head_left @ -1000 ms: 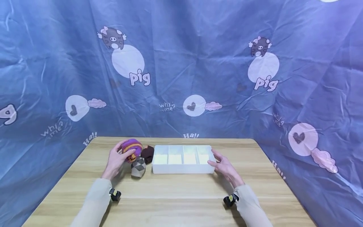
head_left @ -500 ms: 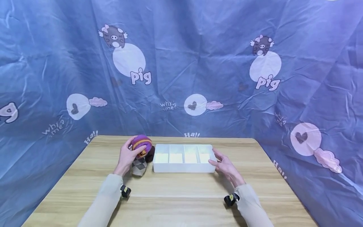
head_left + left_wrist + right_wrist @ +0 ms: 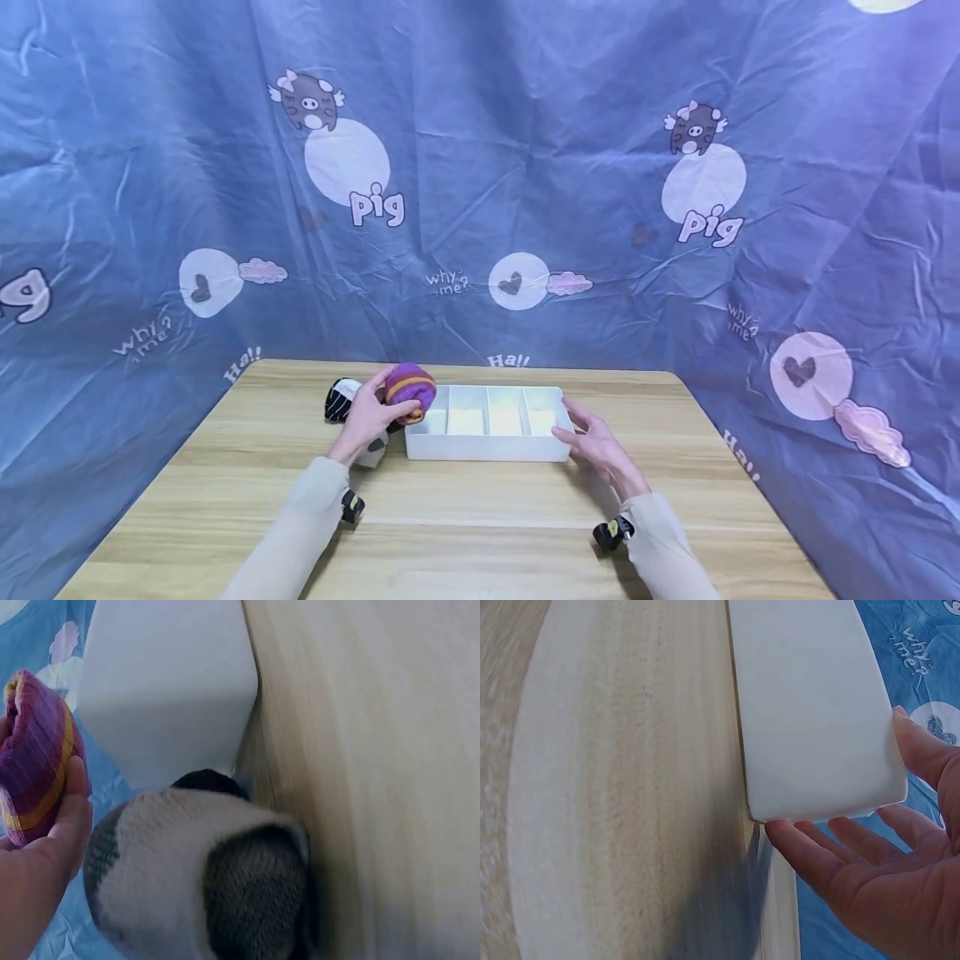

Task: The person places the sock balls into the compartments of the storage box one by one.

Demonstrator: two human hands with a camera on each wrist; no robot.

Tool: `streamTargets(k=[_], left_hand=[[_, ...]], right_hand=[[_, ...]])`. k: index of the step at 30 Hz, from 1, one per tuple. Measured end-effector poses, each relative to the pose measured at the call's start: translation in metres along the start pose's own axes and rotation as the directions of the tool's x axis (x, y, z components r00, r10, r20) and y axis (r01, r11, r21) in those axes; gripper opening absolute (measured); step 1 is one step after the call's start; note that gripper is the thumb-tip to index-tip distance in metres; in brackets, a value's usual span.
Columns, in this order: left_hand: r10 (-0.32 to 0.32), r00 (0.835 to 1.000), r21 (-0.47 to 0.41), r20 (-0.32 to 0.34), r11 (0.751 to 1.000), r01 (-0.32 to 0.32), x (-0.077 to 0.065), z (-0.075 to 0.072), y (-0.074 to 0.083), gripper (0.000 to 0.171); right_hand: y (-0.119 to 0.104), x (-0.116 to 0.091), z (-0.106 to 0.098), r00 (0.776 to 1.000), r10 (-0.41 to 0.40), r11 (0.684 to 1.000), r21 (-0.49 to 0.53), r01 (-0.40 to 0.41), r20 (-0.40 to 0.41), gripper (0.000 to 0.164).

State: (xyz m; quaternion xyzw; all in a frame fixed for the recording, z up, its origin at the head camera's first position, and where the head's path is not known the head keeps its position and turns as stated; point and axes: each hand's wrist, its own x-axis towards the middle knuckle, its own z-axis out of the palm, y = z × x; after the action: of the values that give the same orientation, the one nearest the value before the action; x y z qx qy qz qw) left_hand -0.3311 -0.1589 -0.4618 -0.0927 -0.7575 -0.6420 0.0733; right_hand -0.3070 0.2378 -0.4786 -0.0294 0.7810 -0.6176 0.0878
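Lifted in my left hand (image 3: pixel 365 421) is a rolled purple sock (image 3: pixel 410 389) with orange stripes, pinched between thumb and fingers. It is over the left end of a white four-slot box (image 3: pixel 487 447). Below that hand a grey-and-cream rolled sock (image 3: pixel 157 870) lies beside the box, partly hidden in the head view. A dark sock (image 3: pixel 208 781) shows only a sliver between it and the box. My right hand (image 3: pixel 600 442) touches the box's right end, its fingers fairly straight against the end wall and the thumb at the front corner.
A black-and-white rolled sock (image 3: pixel 341 402) lies behind my left hand on the wooden table (image 3: pixel 465 533). Blue printed cloth (image 3: pixel 465 183) hangs round the back and sides. The box's compartments are divided by thin upright walls.
My left hand has carried the purple sock rightward, from above the other socks to the box's left end. The black-and-white sock has come into sight. My right hand stays at the box.
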Motion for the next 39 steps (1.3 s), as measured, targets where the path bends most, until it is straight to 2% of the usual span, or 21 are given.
streamTargets(k=[4,10,15,20,24,27,30,33,37,39], left_hand=[[0.009,1.000,0.039,-0.015,0.999,-0.009,0.001,0.007,0.000,0.084],[0.067,0.998,0.165,-0.016,0.984,-0.064,0.003,0.016,-0.004,0.077],[0.049,0.999,0.236,-0.024,0.971,-0.042,0.003,0.021,-0.006,0.072],[0.049,0.998,0.309,-0.043,0.951,-0.034,0.004,0.022,-0.006,0.071],[0.088,0.996,0.379,-0.030,0.923,-0.070,0.005,0.021,-0.006,0.069],[0.102,0.995,0.396,-0.009,0.914,-0.090,0.005,0.022,-0.006,0.068],[0.098,0.995,0.394,0.000,0.915,-0.090,0.005,0.024,-0.006,0.068],[0.137,0.990,0.454,0.017,0.881,-0.130,0.007,0.028,-0.006,0.065],[0.207,0.977,0.544,0.050,0.815,-0.200,0.008,0.033,-0.006,0.060],[0.220,0.974,0.567,0.058,0.796,-0.213,0.009,0.035,-0.007,0.057]], right_hand=[[0.001,0.000,0.000,1.000,0.003,1.000,0.001,-0.003,0.003,0.082],[0.001,0.001,0.001,1.000,0.005,1.000,0.001,-0.005,0.000,0.082],[0.002,0.002,0.001,1.000,0.006,1.000,-0.003,-0.006,-0.001,0.081],[0.002,0.002,0.002,1.000,0.004,1.000,0.012,-0.004,-0.006,0.081],[0.001,0.002,0.003,1.000,-0.001,1.000,0.021,0.001,-0.004,0.081],[0.001,0.002,0.003,1.000,0.001,1.000,0.021,-0.001,0.003,0.080],[0.001,0.002,0.002,1.000,0.001,1.000,0.012,-0.001,0.005,0.081],[0.001,0.002,0.001,1.000,0.000,1.000,0.011,0.000,-0.008,0.081],[0.001,0.002,0.001,1.000,0.002,1.000,0.014,-0.002,-0.011,0.082],[0.001,0.002,0.001,1.000,0.004,1.000,0.015,-0.004,-0.009,0.082]])
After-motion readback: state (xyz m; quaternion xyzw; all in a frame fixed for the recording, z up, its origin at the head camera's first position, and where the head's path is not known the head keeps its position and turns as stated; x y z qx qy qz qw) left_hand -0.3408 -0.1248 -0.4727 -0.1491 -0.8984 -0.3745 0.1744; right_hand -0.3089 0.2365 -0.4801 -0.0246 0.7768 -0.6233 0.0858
